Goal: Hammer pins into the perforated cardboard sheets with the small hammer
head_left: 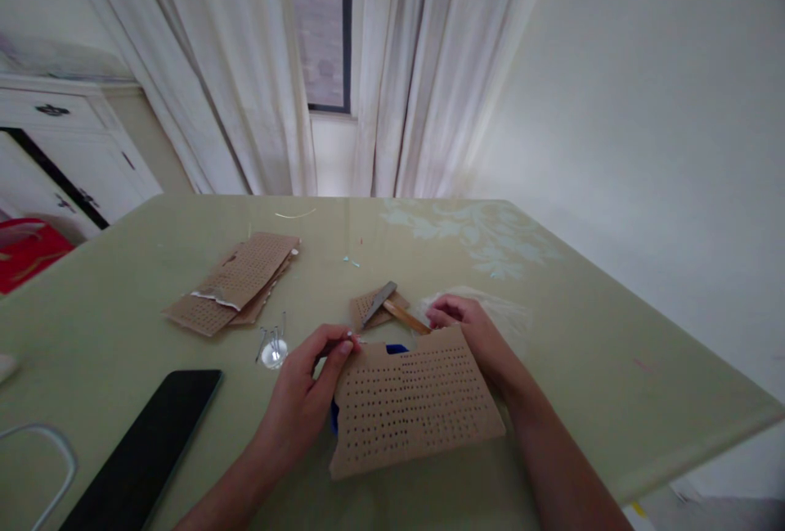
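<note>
A brown cardboard sheet [417, 400] punched with rows of small holes stands tilted before me. Something blue [396, 348] shows behind it through a notch in the top edge and along the left side. My left hand [312, 375] is closed in a pinch at the sheet's upper left corner, with a tiny pale bit at the fingertips. Behind the upper right corner, my right hand [463, 322] has its fingers curled together; what they hold, if anything, is hidden. Just beyond lies a hammer [383, 303] with a wooden handle, resting on a small perforated cardboard piece [361, 306].
Several perforated cardboard sheets [251, 269] are stacked at the left. Nails [275, 333] stand around a small round shiny disc [274, 353]. A black phone [147, 449] and a white cable [61, 449] lie front left. Clear plastic film [503, 310] is beyond my right hand.
</note>
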Tool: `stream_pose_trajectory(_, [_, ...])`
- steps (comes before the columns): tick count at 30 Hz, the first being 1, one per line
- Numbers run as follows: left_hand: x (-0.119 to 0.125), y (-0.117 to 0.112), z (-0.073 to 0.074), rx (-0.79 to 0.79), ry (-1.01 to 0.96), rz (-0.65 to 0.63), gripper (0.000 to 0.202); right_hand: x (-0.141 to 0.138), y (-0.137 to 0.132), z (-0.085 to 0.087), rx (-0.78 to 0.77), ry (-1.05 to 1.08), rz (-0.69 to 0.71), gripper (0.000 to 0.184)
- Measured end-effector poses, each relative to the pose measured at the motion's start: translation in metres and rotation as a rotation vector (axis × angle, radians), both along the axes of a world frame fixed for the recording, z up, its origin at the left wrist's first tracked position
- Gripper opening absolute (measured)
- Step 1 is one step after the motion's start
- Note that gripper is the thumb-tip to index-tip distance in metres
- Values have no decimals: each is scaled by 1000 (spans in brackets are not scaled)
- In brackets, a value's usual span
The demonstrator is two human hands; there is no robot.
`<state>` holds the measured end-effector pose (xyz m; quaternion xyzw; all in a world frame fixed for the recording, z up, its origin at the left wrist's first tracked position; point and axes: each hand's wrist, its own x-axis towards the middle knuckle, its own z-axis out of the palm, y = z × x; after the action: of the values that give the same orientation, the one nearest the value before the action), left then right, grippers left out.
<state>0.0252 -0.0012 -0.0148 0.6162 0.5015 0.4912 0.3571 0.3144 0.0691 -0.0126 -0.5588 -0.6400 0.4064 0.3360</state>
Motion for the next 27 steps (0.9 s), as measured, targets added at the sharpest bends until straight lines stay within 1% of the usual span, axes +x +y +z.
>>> stream_pose_trajectory(2, [-1,1,-2,-9,5,-11,26,-1,7,-12,78,-124,55,27])
stream_pose_trajectory(4, [-1,1,-2,-11,4,-22,25,-4,13,-23,107,-214,89,25])
stream_pose_trajectory(6, [-2,1,-2,-4,3,-32,25,-6,17,-29,112,-268,101,20])
stream_pose_trajectory(8, [-2,1,-2,5,4,-36,25,-8,17,-30,131,-317,99,12])
stream_pose_trajectory(11, [-1,1,-1,7,-2,-37,27,-7,13,-23,163,-369,99,5])
stream_pose_trajectory(14, [0,2,0,9,-22,-37,27,-1,8,-8,196,-390,131,10])
stream_pose_trajectory(18, [1,4,1,15,-26,-42,27,6,0,19,240,-399,155,27])
stream_pose_trajectory(20, [1,4,2,22,-16,-45,27,10,-3,37,252,-404,154,31])
stream_pose_trajectory(22, [1,5,2,28,-11,-51,27,13,-6,58,270,-425,179,32])
stream_pose_trajectory(25, [1,6,3,31,-17,-63,28,17,-8,90,294,-533,269,27])
stream_pose_trajectory(27, [1,6,2,41,-16,-65,27,18,-9,108,309,-618,308,26])
